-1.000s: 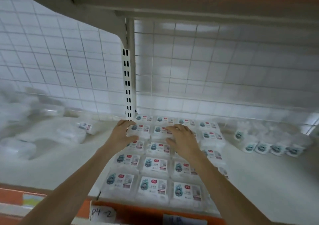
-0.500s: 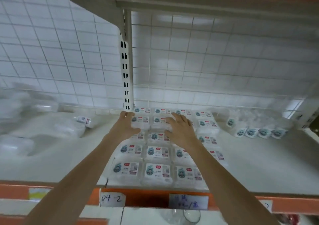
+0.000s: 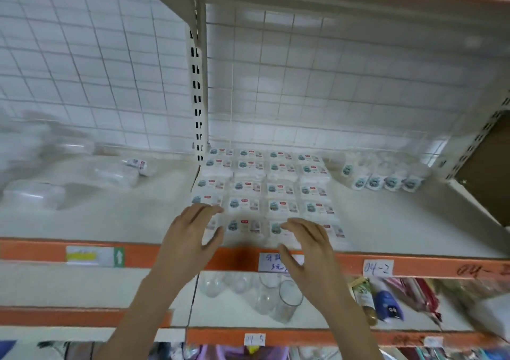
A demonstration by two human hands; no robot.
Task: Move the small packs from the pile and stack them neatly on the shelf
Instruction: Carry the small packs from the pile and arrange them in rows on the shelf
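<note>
both hands, the left hand [image 3: 190, 238] and right hand [image 3: 309, 245], hovered with fingers loosely spread and holding nothing above the front row, probably to keep its edge square. the small packs [image 3: 262, 191], white with teal-and-red labels, lay in a flat grid on the shelf [image 3: 400, 229].

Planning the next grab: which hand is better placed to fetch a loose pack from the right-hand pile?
Probably right: the right hand hovers empty nearer the pile; the left hand is farther.
</note>
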